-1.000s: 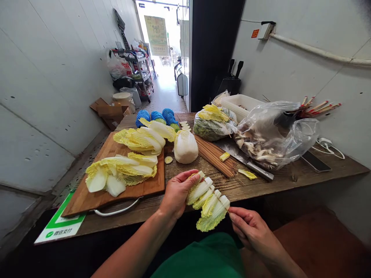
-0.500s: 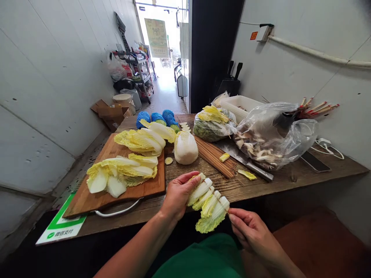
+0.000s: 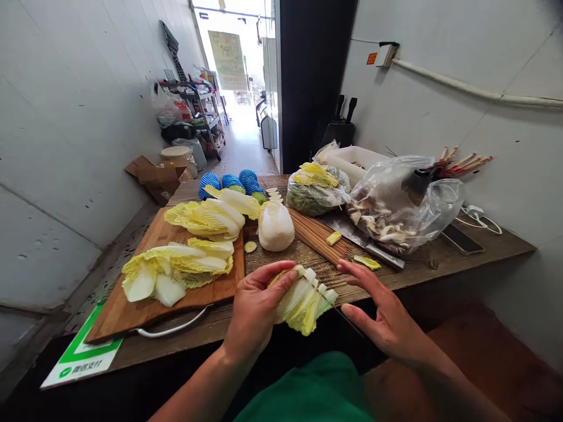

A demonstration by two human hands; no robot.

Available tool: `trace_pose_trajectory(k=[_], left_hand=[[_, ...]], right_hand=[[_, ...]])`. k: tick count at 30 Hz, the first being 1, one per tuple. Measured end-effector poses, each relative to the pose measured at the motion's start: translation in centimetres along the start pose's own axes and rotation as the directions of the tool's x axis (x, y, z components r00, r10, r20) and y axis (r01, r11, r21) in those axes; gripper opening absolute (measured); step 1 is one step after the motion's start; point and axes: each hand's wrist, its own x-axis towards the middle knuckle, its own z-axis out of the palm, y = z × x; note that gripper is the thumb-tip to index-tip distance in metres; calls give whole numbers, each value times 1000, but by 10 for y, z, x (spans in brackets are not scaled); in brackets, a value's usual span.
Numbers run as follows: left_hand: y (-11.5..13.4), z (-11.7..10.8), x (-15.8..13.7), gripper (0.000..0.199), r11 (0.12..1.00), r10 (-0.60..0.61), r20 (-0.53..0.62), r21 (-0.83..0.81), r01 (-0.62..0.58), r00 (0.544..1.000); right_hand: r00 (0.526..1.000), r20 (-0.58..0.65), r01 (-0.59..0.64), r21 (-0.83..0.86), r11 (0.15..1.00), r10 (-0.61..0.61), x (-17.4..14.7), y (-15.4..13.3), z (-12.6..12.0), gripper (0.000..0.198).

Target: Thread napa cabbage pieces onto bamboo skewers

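My left hand (image 3: 255, 305) grips one end of a skewer of napa cabbage pieces (image 3: 303, 305), thumb and fingers pinching the pale stems. The yellow-green leaf edges hang below, bunched side by side. A thin stick (image 3: 349, 321) pokes out of the right end of the row. Close to that stick, my right hand (image 3: 387, 316) is open, with thumb and fingers spread and nothing between them. Beyond my hands stand a napa cabbage head (image 3: 276, 225) and a pile of bamboo skewers (image 3: 314, 231). Loose cabbage leaves (image 3: 176, 266) lie on the wooden cutting board (image 3: 145, 319).
A cleaver (image 3: 385, 256) lies beside the skewers. Behind it sit a plastic bag of mushrooms (image 3: 391, 217), a bag of greens (image 3: 314, 196) and a white tub (image 3: 356, 161). Blue-netted vegetables (image 3: 231, 181) stand at the back. A phone (image 3: 461, 238) rests at the right.
My right hand has let go of the stick and spread its fingers. The cabbage pieces now sit closer together, nearer my left hand. The view has shifted slightly.
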Motion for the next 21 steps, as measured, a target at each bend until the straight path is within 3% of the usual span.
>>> trace_pose_trajectory(k=[2, 4, 6, 12, 21], left_hand=[[4, 0, -12, 28, 999, 34, 8, 22, -35, 999], [4, -3, -22, 28, 1000, 21, 1, 9, -21, 1000], [0, -9, -28, 29, 999, -1, -34, -34, -1, 999], [-15, -35, -42, 30, 983, -138, -82, -131, 127, 987], [-19, -48, -43, 32, 945, -251, -95, -238, 222, 963]], right_hand=[[994, 62, 83, 71, 994, -88, 14, -19, 3, 51], [985, 140, 72, 170, 983, -96, 26, -34, 13, 35], [965, 253, -6, 267, 964, -64, 34, -41, 26, 25], [897, 435, -299, 464, 834, 79, 28, -34, 58, 27], [841, 488, -499, 532, 684, 235, 14, -30, 80, 26]])
